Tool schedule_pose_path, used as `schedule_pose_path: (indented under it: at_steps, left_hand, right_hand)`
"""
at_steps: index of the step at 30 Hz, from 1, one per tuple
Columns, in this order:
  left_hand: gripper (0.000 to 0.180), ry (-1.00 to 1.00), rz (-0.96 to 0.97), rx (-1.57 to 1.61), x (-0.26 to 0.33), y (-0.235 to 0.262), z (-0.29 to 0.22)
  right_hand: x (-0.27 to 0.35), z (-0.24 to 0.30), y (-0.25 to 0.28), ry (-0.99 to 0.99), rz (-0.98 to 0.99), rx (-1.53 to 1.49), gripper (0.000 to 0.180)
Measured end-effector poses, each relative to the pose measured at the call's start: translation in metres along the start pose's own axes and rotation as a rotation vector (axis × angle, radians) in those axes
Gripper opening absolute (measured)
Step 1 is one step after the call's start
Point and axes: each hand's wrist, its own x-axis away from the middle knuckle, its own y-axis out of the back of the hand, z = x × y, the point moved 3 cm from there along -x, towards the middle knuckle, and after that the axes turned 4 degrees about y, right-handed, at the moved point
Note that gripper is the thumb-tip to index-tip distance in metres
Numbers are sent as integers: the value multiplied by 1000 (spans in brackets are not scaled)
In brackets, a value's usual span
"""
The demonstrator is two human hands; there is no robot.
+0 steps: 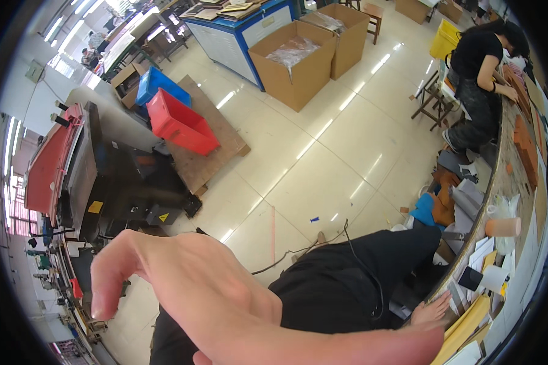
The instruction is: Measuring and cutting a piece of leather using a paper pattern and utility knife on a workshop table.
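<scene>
Bare left hand and forearm with no sleeve, black trousers at six o'clock, thin black cable trailing over the thigh, bare right hand at four o'clock

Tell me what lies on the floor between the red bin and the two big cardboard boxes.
Head view: bare glossy tile floor separates the red bin from the cardboard boxes; only the wooden pallet under the bin juts into it.

Left hand raised close, fingers drooping, empty — right hand seemingly flat.
</scene>
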Motion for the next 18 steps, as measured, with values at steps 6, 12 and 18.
schedule_pose_path:
  at_steps: [6,12,18]
  left_hand:
    - [67,-96,-244,-189,3,-17,-6]
    - [31,332,-1533,-537,86,61,61]
    - [31,1006,-1147,-1108,153,157,260]
  right_hand:
    - [-2,-9,-17,8,-46,-13,120]
    - [-3,-17,-28,15,-44,5,121]
    - [0,-13,-23,27,-67,-3,122]
